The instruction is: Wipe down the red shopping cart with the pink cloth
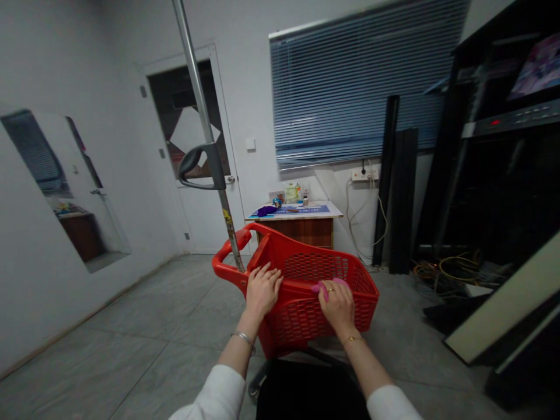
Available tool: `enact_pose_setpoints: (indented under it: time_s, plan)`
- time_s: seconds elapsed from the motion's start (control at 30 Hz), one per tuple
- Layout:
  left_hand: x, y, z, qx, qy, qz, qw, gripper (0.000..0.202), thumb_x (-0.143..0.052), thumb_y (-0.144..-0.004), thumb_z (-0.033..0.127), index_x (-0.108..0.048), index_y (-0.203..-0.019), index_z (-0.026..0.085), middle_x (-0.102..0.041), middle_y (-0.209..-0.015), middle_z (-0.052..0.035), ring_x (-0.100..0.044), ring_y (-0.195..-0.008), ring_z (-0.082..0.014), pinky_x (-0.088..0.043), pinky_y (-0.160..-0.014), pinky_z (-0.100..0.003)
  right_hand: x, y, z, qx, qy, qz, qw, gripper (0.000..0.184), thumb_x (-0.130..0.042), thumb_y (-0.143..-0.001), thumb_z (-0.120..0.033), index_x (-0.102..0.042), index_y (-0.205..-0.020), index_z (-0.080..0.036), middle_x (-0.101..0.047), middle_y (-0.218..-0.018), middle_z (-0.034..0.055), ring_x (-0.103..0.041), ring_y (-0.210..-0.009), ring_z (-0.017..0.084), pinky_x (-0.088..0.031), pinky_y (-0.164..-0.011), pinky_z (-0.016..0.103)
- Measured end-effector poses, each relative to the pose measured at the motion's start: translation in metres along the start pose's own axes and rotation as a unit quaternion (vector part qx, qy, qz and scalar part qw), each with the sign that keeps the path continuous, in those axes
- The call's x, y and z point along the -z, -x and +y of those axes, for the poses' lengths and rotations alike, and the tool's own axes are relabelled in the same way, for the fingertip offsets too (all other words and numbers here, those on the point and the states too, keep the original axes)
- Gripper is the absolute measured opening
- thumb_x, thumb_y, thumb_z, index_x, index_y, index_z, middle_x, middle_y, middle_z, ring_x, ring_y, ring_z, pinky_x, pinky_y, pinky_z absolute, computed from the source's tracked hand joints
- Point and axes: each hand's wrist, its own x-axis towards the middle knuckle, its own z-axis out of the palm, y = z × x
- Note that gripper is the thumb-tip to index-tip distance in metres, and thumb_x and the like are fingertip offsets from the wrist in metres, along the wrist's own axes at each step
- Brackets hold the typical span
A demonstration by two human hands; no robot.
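On the left wall I see a tall mirror [65,192], and past it a white door [203,227]. In front of the door a metal pole [192,64] slants down to the handle end of a red cart [289,321], a grey loop handle [216,166] fixed partway along it. The cart is directly in front of the person, within reach of both arms. The left hand [262,291] lies over the near rim beside that handle end, fingers together and bent; whether it grips or only rests, I can't tell. Behind the cart is a small desk [315,229] with a purple cloth [266,211] on top. Further along the same rim, the right hand [339,303] is closed around a pink cloth [321,290], pressed to the red edge. Above hang blue-grey blinds [341,93]; then come dark upright panels [405,204], a lit screen [538,67] and a pale slanting board [507,303].
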Motion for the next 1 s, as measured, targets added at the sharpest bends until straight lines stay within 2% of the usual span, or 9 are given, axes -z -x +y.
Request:
enact_pose_setpoints:
  time_s: [0.17, 0.23, 0.3, 0.4, 0.53, 0.7, 0.8, 0.9, 1.0]
  plan:
    - [-0.003, 0.001, 0.003, 0.001, 0.004, 0.007, 1.000, 0.026, -0.050, -0.096, 0.027, -0.071, -0.111, 0.027, -0.072, -0.116, -0.0036, -0.056, -0.123, -0.0256, -0.038, -0.103, -0.048, 0.014, 0.014, 0.064, -0.020, 0.051, 0.019, 0.998, 0.021, -0.051, -0.090, -0.025, -0.068, -0.098, -0.016, -0.070, -0.095, 0.0062, -0.058, -0.097, 0.019, -0.038, -0.097, 0.033]
    - [-0.003, 0.001, 0.005, 0.003, 0.005, 0.008, 1.000, 0.026, -0.049, -0.096, 0.027, -0.071, -0.112, 0.027, -0.072, -0.116, -0.0035, -0.056, -0.122, -0.0256, -0.037, -0.103, -0.048, 0.017, 0.019, 0.082, -0.045, 0.067, 0.027, 0.996, 0.023, -0.049, -0.091, -0.027, -0.068, -0.096, -0.016, -0.070, -0.095, 0.0070, -0.058, -0.099, 0.020, -0.039, -0.095, 0.033]
    - [-0.003, 0.001, 0.007, 0.006, 0.007, 0.008, 1.000, 0.027, -0.048, -0.096, 0.028, -0.071, -0.112, 0.027, -0.072, -0.116, -0.0033, -0.056, -0.122, -0.0255, -0.037, -0.103, -0.048, 0.018, 0.022, 0.088, -0.073, 0.076, 0.030, 0.994, 0.025, -0.047, -0.091, -0.028, -0.069, -0.095, -0.016, -0.070, -0.095, 0.0080, -0.057, -0.097, 0.021, -0.039, -0.092, 0.034]
    - [-0.002, 0.002, 0.011, 0.013, 0.011, 0.009, 1.000, 0.027, -0.048, -0.096, 0.028, -0.071, -0.111, 0.028, -0.072, -0.115, -0.0029, -0.057, -0.121, -0.0257, -0.037, -0.103, -0.048, 0.017, 0.022, 0.081, -0.114, 0.081, 0.031, 0.990, 0.029, -0.047, -0.092, -0.035, -0.068, -0.095, -0.015, -0.069, -0.092, 0.0093, -0.057, -0.088, 0.021, -0.038, -0.087, 0.035]
    - [-0.001, 0.001, 0.013, 0.020, 0.013, 0.012, 1.000, 0.027, -0.048, -0.096, 0.028, -0.073, -0.108, 0.029, -0.073, -0.113, -0.0029, -0.057, -0.121, -0.0264, -0.037, -0.102, -0.050, 0.011, 0.014, 0.049, -0.119, 0.067, 0.028, 0.990, 0.037, -0.050, -0.091, -0.045, -0.067, -0.102, -0.013, -0.069, -0.094, 0.0116, -0.056, -0.088, 0.022, -0.038, -0.086, 0.037]
    - [-0.001, -0.001, 0.012, 0.025, 0.004, 0.001, 1.000, 0.026, -0.049, -0.096, 0.027, -0.073, -0.106, 0.028, -0.074, -0.111, -0.0020, -0.058, -0.120, -0.0266, -0.038, -0.102, -0.050, -0.004, 0.000, -0.007, -0.078, 0.023, -0.002, 0.997, 0.027, -0.045, -0.094, -0.032, -0.066, -0.101, -0.016, -0.069, -0.096, 0.0093, -0.056, -0.089, 0.020, -0.037, -0.088, 0.035]
    - [0.001, -0.001, 0.008, 0.020, 0.000, -0.007, 1.000, 0.026, -0.049, -0.096, 0.028, -0.073, -0.106, 0.029, -0.073, -0.112, -0.0013, -0.057, -0.121, -0.0261, -0.038, -0.102, -0.049, -0.009, -0.003, -0.026, -0.064, 0.007, -0.006, 0.998, 0.026, -0.043, -0.094, -0.027, -0.066, -0.103, -0.016, -0.069, -0.096, 0.0083, -0.056, -0.090, 0.019, -0.037, -0.090, 0.035]
    - [0.004, 0.001, 0.003, 0.006, -0.003, -0.019, 1.000, 0.026, -0.050, -0.096, 0.029, -0.071, -0.111, 0.030, -0.072, -0.116, -0.0002, -0.057, -0.120, -0.0252, -0.038, -0.102, -0.048, -0.007, 0.000, -0.019, -0.028, -0.001, -0.009, 1.000, 0.026, -0.044, -0.094, -0.026, -0.066, -0.105, -0.017, -0.069, -0.099, 0.0075, -0.057, -0.093, 0.019, -0.036, -0.093, 0.034]
    - [0.005, 0.002, -0.001, 0.000, -0.004, -0.022, 1.000, 0.027, -0.049, -0.096, 0.029, -0.069, -0.114, 0.031, -0.071, -0.118, 0.0001, -0.058, -0.119, -0.0246, -0.038, -0.101, -0.047, -0.001, 0.007, 0.011, -0.011, 0.015, -0.012, 1.000, 0.025, -0.047, -0.093, -0.028, -0.067, -0.104, -0.017, -0.070, -0.100, 0.0070, -0.058, -0.094, 0.019, -0.037, -0.094, 0.034]
